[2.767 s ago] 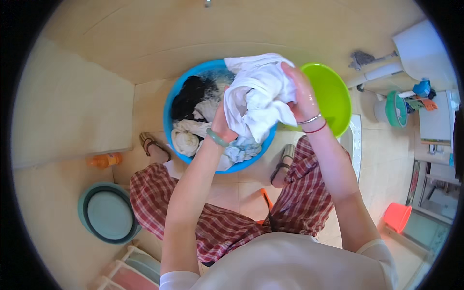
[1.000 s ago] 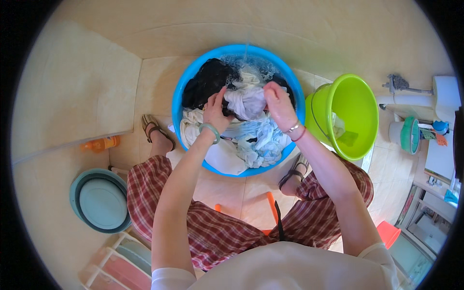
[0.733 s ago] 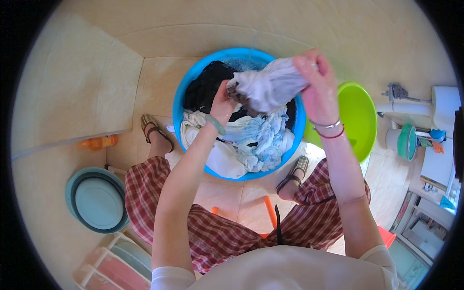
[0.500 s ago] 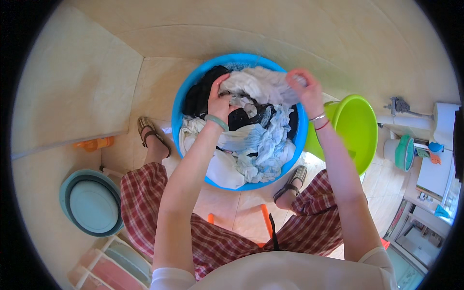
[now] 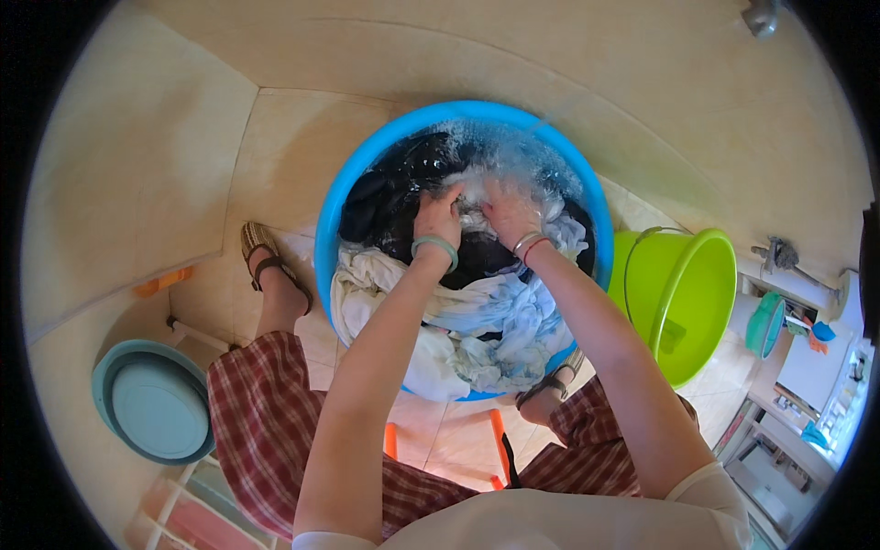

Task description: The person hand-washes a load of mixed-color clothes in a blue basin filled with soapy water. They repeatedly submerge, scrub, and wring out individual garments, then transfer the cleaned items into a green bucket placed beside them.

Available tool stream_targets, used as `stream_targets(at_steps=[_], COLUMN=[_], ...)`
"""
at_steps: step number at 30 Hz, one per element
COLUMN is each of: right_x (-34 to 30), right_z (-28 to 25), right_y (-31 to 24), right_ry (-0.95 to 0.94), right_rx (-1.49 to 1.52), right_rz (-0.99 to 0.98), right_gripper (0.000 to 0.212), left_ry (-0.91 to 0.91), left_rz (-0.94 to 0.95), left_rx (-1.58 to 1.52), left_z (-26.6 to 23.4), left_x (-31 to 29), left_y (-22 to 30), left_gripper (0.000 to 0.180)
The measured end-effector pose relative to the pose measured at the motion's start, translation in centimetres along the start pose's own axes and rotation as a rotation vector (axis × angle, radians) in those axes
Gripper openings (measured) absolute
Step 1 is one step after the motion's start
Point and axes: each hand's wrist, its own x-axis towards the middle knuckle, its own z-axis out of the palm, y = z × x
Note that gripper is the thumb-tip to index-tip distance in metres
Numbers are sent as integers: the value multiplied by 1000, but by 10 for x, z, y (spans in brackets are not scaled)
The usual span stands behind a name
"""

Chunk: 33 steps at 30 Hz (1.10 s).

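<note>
A round blue tub (image 5: 327, 266) holds wet laundry and water, with splashing along its far side. My left hand (image 5: 438, 220), a green bangle at its wrist, is closed on a soaked white garment (image 5: 473, 220) in the middle of the tub. From the other side my right hand (image 5: 513, 218) grips the same garment, its fingers partly blurred by spray. Black clothes (image 5: 390, 206) lie in the water on the left and beneath my hands. Nearer to me, a bunched white and pale-blue garment (image 5: 513, 321) and a plain white cloth (image 5: 431, 362) rest against the tub's near side.
To the right stands a lime-green bucket (image 5: 678, 302), tilted towards me. Grey-blue basins (image 5: 156, 403) are at the left, near a white rack (image 5: 188, 513). Tiled walls (image 5: 385, 55) close in behind the tub. Orange stool legs (image 5: 498, 431) show between my knees.
Both hands have lowered the white garment from the tub's far rim into the water. My right hand moved left and nearer, beside the left. Water now splashes at the far side.
</note>
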Motion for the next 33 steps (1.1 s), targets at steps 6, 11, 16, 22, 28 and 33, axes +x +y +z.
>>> stream_targets(at_steps=[6, 11, 16, 22, 28, 33], right_x=[20, 14, -36, -126, -143, -124], right_z=[51, 17, -71, -132, -150, -134], right_y=[27, 32, -7, -72, -98, -88], right_ry=[-82, 160, 513, 382, 559, 701], right_rx=[-7, 144, 459, 725, 617, 556], right_rz=[25, -109, -415, -605, -510, -446], right_gripper=[29, 26, 20, 25, 35, 31], left_ry=[-265, -238, -231, -444, -568, -824], left_rz=[-119, -273, -463, -361, -166, -319], left_rx=[-37, -336, -1648, -1898, -2011, -2149], left_z=[20, 8, -6, -46, -29, -28], left_x=[28, 19, -8, -31, -37, -40], left_y=[-18, 2, 15, 51, 57, 75], left_gripper=[35, 41, 40, 63, 38, 32])
